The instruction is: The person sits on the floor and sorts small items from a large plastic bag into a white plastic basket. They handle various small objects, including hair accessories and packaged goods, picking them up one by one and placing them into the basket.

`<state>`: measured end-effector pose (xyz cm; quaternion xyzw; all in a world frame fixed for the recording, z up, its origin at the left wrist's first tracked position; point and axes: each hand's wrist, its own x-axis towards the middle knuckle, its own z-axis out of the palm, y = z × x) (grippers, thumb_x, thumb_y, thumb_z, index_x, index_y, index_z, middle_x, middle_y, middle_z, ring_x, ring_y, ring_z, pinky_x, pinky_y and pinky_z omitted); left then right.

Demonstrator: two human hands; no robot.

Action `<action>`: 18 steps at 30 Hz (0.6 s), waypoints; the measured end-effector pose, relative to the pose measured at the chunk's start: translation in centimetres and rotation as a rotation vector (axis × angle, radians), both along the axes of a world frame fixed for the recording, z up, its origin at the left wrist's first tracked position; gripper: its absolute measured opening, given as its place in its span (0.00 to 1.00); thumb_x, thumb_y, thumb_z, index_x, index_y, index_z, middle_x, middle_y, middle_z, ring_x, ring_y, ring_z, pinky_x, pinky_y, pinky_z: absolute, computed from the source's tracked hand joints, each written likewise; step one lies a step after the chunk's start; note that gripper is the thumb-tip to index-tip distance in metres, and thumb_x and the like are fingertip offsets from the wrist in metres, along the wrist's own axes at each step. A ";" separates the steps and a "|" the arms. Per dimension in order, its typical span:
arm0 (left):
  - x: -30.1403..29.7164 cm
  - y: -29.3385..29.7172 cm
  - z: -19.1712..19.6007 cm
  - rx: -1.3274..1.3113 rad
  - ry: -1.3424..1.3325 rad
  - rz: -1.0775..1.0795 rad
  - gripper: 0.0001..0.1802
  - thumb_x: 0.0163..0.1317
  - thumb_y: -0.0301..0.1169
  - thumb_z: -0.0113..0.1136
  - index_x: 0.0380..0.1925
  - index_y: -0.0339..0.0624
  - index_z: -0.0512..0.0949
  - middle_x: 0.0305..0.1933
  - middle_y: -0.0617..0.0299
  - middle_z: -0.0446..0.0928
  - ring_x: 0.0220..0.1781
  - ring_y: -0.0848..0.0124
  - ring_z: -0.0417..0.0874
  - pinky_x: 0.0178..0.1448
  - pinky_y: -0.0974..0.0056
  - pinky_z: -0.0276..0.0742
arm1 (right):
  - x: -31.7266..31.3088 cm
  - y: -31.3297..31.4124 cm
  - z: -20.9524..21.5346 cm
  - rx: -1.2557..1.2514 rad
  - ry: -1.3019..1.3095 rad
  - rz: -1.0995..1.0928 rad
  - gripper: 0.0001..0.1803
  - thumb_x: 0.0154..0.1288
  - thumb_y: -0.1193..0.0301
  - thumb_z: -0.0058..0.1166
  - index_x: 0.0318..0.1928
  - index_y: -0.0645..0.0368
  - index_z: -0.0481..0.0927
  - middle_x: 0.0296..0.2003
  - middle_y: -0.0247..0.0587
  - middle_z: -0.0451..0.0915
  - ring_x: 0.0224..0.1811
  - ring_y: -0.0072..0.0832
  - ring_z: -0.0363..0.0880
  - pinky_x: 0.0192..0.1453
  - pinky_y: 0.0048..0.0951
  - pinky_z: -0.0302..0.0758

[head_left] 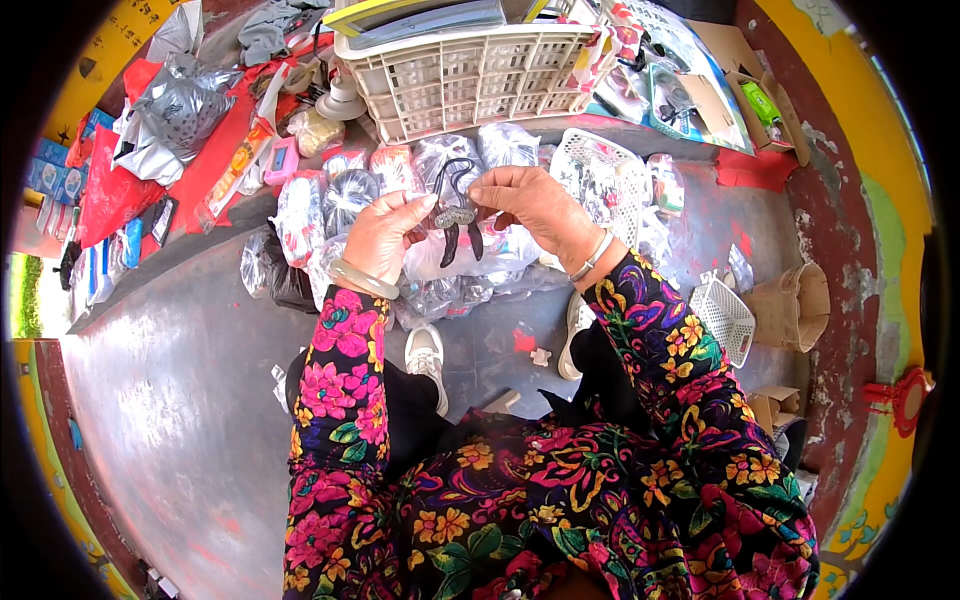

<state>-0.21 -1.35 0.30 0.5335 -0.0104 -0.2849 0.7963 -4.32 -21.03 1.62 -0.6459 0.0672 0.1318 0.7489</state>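
Note:
Both hands are raised above the pile of bags. Between them is a black hair tie (pixel 456 216), with a thin dark loop on top, a glittery grey ornament in the middle and two dark tails hanging below. My left hand (pixel 382 238) is closed, thumb and forefinger pinching at the tie's left side. From the right, my right hand (pixel 532 208) pinches its other side, with the fingers curled. Right behind and below lie clear plastic bags (pixel 470 262) of small goods, dark, red and white.
A large cream plastic crate (pixel 470 85) stands at the back. To its right are a white basket (pixel 600 185) of small items and, nearer, a smaller white basket (pixel 722 320) beside a cardboard box (pixel 790 308). Red and silver plastic wrapping (pixel 180 120) lies at the far left.

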 end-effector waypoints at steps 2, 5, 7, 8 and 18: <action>0.0 0.1 0.0 0.025 -0.026 -0.031 0.05 0.55 0.30 0.58 0.30 0.40 0.76 0.28 0.68 0.76 0.28 0.80 0.74 0.33 0.74 0.67 | 0.0 0.0 0.4 0.061 0.005 -0.028 0.10 0.58 0.69 0.54 0.38 0.62 0.77 0.30 0.33 0.78 0.31 0.19 0.76 0.33 0.19 0.70; 0.2 0.3 -0.5 0.045 -0.066 -0.088 0.07 0.55 0.30 0.58 0.31 0.39 0.77 0.27 0.67 0.76 0.27 0.81 0.73 0.32 0.75 0.66 | 0.1 0.3 0.8 0.146 -0.001 -0.077 0.11 0.58 0.69 0.53 0.40 0.61 0.77 0.31 0.32 0.78 0.32 0.19 0.76 0.34 0.18 0.70; 0.0 0.1 -0.1 0.085 -0.063 -0.109 0.07 0.55 0.31 0.57 0.31 0.38 0.77 0.27 0.67 0.76 0.26 0.81 0.73 0.31 0.76 0.66 | 0.1 0.0 0.8 0.155 -0.003 -0.107 0.11 0.58 0.69 0.53 0.40 0.60 0.76 0.31 0.32 0.78 0.32 0.19 0.76 0.35 0.18 0.70; 0.0 0.0 0.0 0.105 -0.062 -0.119 0.08 0.55 0.31 0.57 0.31 0.38 0.77 0.26 0.67 0.76 0.26 0.81 0.73 0.31 0.76 0.65 | 0.2 -0.1 0.6 0.136 -0.029 -0.120 0.10 0.58 0.70 0.53 0.40 0.60 0.77 0.31 0.32 0.78 0.32 0.19 0.76 0.35 0.18 0.70; 0.1 0.1 0.0 0.135 -0.031 -0.090 0.08 0.56 0.31 0.57 0.30 0.38 0.78 0.24 0.68 0.75 0.22 0.84 0.69 0.19 0.79 0.61 | 0.1 -0.2 1.3 -0.442 -0.500 -0.070 0.07 0.54 0.75 0.53 0.35 0.63 0.79 0.27 0.37 0.79 0.29 0.21 0.76 0.35 0.21 0.71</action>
